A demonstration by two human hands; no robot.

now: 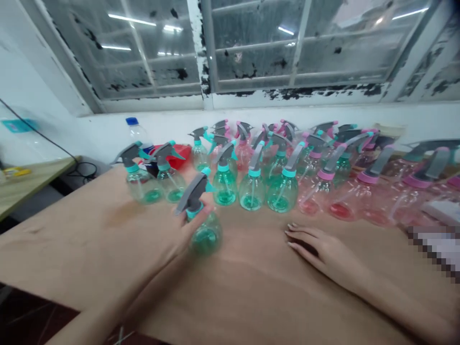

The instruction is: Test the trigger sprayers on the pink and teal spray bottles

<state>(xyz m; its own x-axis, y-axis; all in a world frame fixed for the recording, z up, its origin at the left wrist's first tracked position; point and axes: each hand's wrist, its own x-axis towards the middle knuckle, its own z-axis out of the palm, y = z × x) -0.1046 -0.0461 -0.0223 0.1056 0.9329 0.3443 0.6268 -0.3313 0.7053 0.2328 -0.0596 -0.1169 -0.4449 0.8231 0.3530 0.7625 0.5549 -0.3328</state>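
Note:
My left hand (185, 230) is wrapped round a green spray bottle (204, 235) with a grey trigger and teal collar, held tilted just above the brown table (251, 292). My right hand (316, 249) lies flat on the table, fingers stretched out and empty. Behind both hands stand several green spray bottles (251, 189) in a row. To their right stand several pink spray bottles (345, 191) with pink collars.
A clear water bottle with a blue cap (136, 132) and a red object (179, 155) stand at the back left. A wooden side table (28, 179) with a black cable is at the far left. Windows run along the wall behind.

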